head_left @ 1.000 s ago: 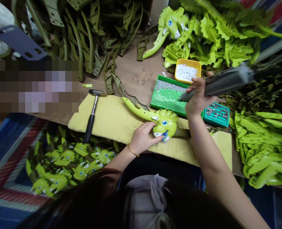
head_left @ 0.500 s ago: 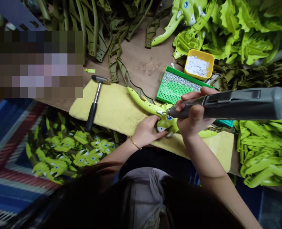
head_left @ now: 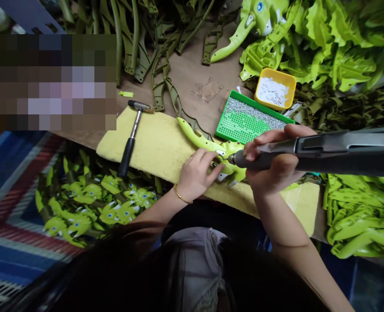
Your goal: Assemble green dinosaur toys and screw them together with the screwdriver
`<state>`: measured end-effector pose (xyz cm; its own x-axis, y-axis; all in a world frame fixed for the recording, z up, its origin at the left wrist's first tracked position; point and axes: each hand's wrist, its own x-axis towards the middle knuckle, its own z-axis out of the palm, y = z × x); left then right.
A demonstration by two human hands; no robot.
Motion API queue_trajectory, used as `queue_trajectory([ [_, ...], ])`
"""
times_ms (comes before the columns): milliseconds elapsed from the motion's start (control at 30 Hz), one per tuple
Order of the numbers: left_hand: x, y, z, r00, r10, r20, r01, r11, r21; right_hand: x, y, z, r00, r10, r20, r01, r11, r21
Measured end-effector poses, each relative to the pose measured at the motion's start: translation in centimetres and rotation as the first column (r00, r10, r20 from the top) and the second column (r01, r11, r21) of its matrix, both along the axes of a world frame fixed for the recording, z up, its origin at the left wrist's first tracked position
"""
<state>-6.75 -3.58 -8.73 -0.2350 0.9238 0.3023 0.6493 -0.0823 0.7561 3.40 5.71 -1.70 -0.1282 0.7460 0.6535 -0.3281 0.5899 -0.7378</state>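
A lime-green dinosaur toy [head_left: 208,145] with a long pointed tail lies on a yellow foam pad [head_left: 153,145]. My left hand [head_left: 196,173] presses on the toy's head, fingers curled over it. My right hand [head_left: 272,162] is wrapped around a grey electric screwdriver [head_left: 328,151], whose tip touches the toy's head by my left fingers. Behind the toy sits a green screw tray [head_left: 248,123] with a band of small silver screws.
A black-handled hammer [head_left: 131,138] lies on the pad's left end. A yellow dish [head_left: 275,89] of white bits stands behind the tray. Green toy shells are piled at the back, at the right [head_left: 360,212], and in a bin [head_left: 91,203] below the table.
My right hand brought the screwdriver from the green screw tray down to the toy's head. My left hand shifted slightly on the head. The view moved a little.
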Motion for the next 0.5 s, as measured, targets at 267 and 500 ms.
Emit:
queue_trajectory([
  [267,-0.2,0.3,0.7,0.966,-0.188,0.177,0.159,0.974,0.161,0.9,-0.8,0.5,0.986,0.037,0.162,-0.045,0.998,0.048],
  [500,-1.6,0.8,-0.8,0.730,0.305,0.612,-0.297,0.948,-0.117,0.3,0.2,0.0,0.996,-0.017,0.082,0.018,1.000,-0.017],
])
